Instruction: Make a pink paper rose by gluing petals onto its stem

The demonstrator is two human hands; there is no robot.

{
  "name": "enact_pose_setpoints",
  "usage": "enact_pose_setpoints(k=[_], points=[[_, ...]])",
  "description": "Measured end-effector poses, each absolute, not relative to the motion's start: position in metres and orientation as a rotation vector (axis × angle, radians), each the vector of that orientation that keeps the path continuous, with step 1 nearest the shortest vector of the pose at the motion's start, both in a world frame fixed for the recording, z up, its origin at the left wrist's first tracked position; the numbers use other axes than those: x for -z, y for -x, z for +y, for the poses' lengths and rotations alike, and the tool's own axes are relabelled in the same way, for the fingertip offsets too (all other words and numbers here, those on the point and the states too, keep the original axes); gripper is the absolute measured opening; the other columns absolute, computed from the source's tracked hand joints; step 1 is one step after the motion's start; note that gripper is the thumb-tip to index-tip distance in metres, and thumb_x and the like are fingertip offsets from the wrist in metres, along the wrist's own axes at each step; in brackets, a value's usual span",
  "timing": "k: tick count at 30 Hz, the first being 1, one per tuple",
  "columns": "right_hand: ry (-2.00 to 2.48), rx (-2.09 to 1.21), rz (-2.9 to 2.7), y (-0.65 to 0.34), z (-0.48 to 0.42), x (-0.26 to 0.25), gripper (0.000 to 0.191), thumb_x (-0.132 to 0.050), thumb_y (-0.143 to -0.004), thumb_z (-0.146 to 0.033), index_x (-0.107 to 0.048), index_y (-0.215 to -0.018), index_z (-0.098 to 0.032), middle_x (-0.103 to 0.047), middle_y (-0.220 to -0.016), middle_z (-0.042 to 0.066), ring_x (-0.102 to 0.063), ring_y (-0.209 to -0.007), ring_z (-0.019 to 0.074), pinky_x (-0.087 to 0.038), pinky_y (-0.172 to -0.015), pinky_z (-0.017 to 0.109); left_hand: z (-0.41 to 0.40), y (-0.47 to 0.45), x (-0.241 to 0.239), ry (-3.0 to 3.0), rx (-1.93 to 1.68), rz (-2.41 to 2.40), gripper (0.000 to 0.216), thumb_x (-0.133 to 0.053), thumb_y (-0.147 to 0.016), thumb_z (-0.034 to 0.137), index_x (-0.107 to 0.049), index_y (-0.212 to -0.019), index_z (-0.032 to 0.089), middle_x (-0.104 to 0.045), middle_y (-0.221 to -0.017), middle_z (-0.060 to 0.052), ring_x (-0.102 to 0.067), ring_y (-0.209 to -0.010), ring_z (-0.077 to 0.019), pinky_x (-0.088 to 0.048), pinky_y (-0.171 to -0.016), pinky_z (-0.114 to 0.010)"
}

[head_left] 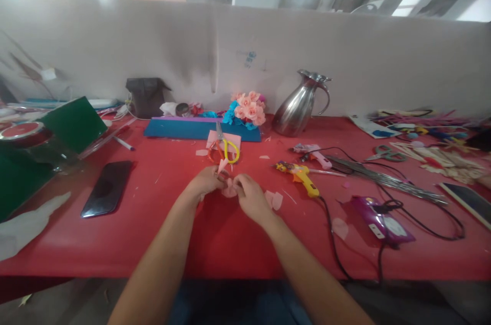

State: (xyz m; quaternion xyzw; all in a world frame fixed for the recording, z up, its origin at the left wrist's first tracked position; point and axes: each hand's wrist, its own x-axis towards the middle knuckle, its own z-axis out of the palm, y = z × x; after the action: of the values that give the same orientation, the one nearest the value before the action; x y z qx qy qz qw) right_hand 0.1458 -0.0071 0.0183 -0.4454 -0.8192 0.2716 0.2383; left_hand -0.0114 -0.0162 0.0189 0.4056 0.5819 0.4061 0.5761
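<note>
My left hand (207, 181) and my right hand (251, 198) meet at the middle of the red table (161, 233). Both pinch a small pink paper piece (229, 191) between their fingertips, just above the tabletop. Loose pink paper petals (274, 199) lie right of my right hand. Yellow-handled scissors (226, 148) rest on a pink sheet a little beyond my hands. A bunch of finished pink paper flowers (250, 108) stands on blue paper (184, 129) at the back.
A black phone (107, 188) lies to the left, green sheets (72, 123) beyond it. On the right are a yellow glue gun (305, 177), a pink glue gun (314, 153), a purple device (381, 220) with cables, metal wires (387, 177) and a steel jug (301, 105).
</note>
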Motion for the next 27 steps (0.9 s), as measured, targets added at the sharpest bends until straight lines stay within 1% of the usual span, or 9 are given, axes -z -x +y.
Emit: enact_pose_setpoints(k=[6, 10, 13, 16, 18, 21, 23, 25, 27], points=[[1.203, -0.818, -2.056, -0.149, -0.004, -0.019, 0.009, -0.039, -0.076, -0.015, -0.043, -0.070, -0.021, -0.051, -0.070, 0.000, -0.047, -0.068, 0.0153, -0.035, -0.065, 0.028, -0.015, 0.011, -0.018, -1.007, -0.964, 1.422, 0.030, -0.054, -0.050, -0.003, -0.057, -0.074, 0.015, -0.055, -0.055, 0.003, -0.053, -0.054, -0.0116, -0.042, -0.054, -0.022], [1.172, -1.162, -1.614, -0.155, 0.004, -0.019, 0.008, -0.044, -0.077, -0.027, -0.041, -0.071, -0.022, -0.043, -0.063, -0.004, -0.039, -0.054, 0.0110, -0.031, -0.053, 0.024, -0.014, 0.012, -0.014, -1.051, -0.970, 1.518, 0.028, -0.058, -0.050, -0.001, -0.058, -0.074, 0.015, -0.056, -0.058, 0.002, -0.054, -0.056, -0.0125, -0.042, -0.055, -0.023], [1.058, -1.437, -1.246, -0.161, 0.011, -0.021, 0.017, -0.053, -0.070, -0.032, -0.040, -0.068, -0.022, -0.037, -0.059, -0.006, -0.034, -0.049, 0.0084, -0.025, -0.045, 0.021, -0.014, 0.013, -0.012, -1.075, -0.940, 1.534, 0.028, -0.060, -0.050, 0.001, -0.060, -0.075, 0.014, -0.057, -0.059, 0.001, -0.055, -0.057, -0.0132, -0.041, -0.054, -0.022], [0.999, -1.577, -1.065, -0.165, 0.016, -0.023, 0.025, -0.062, -0.060, -0.032, -0.041, -0.066, -0.021, -0.039, -0.060, -0.006, -0.040, -0.050, 0.0081, -0.024, -0.044, 0.021, -0.015, 0.014, -0.013, -1.117, -0.906, 1.551, 0.028, -0.062, -0.051, 0.004, -0.062, -0.077, 0.014, -0.059, -0.061, 0.000, -0.056, -0.059, -0.0136, -0.040, -0.054, -0.021], [1.006, -1.630, -1.020, -0.167, 0.017, -0.024, 0.027, -0.065, -0.057, -0.032, -0.042, -0.065, -0.020, -0.041, -0.060, -0.005, -0.043, -0.051, 0.0084, -0.024, -0.043, 0.021, -0.015, 0.011, -0.017, -1.180, -0.939, 1.568, 0.028, -0.063, -0.055, 0.007, -0.064, -0.082, 0.015, -0.062, -0.065, -0.001, -0.056, -0.060, -0.0132, -0.040, -0.054, -0.021], [0.988, -1.714, -0.980, -0.167, 0.015, -0.024, 0.026, -0.067, -0.056, -0.030, -0.044, -0.065, -0.019, -0.044, -0.058, -0.005, -0.044, -0.051, 0.0078, -0.024, -0.043, 0.019, -0.017, 0.003, -0.027, -1.245, -1.114, 1.569, 0.027, -0.062, -0.064, 0.018, -0.065, -0.090, 0.016, -0.065, -0.077, -0.004, -0.055, -0.059, -0.0119, -0.039, -0.053, -0.020], [0.962, -1.771, -1.010, -0.167, 0.013, -0.025, 0.025, -0.067, -0.057, -0.030, -0.045, -0.065, -0.019, -0.044, -0.056, -0.005, -0.042, -0.048, 0.0067, -0.021, -0.041, 0.019, -0.018, -0.005, -0.032, -1.247, -1.224, 1.508, 0.031, -0.061, -0.068, 0.025, -0.064, -0.098, 0.015, -0.066, -0.085, -0.006, -0.055, -0.060, -0.0116, -0.039, -0.053, -0.021], [0.959, -1.816, -1.097, -0.167, 0.010, -0.025, 0.024, -0.066, -0.060, -0.031, -0.046, -0.063, -0.018, -0.042, -0.053, -0.006, -0.037, -0.043, 0.0052, -0.018, -0.039, 0.019, -0.018, -0.011, -0.034, -1.262, -1.253, 1.355, 0.037, -0.062, -0.069, 0.028, -0.062, -0.104, 0.015, -0.066, -0.093, -0.007, -0.058, -0.069, -0.0129, -0.042, -0.059, -0.021], [0.982, -1.833, -1.199, -0.167, 0.009, -0.024, 0.024, -0.065, -0.063, -0.034, -0.047, -0.064, -0.018, -0.042, -0.052, -0.006, -0.033, -0.040, 0.0041, -0.015, -0.037, 0.020, -0.018, -0.015, -0.033, -1.243, -1.205, 1.283, 0.038, -0.064, -0.067, 0.027, -0.062, -0.103, 0.013, -0.066, -0.090, -0.008, -0.059, -0.069, -0.0133, -0.043, -0.062, -0.023]])
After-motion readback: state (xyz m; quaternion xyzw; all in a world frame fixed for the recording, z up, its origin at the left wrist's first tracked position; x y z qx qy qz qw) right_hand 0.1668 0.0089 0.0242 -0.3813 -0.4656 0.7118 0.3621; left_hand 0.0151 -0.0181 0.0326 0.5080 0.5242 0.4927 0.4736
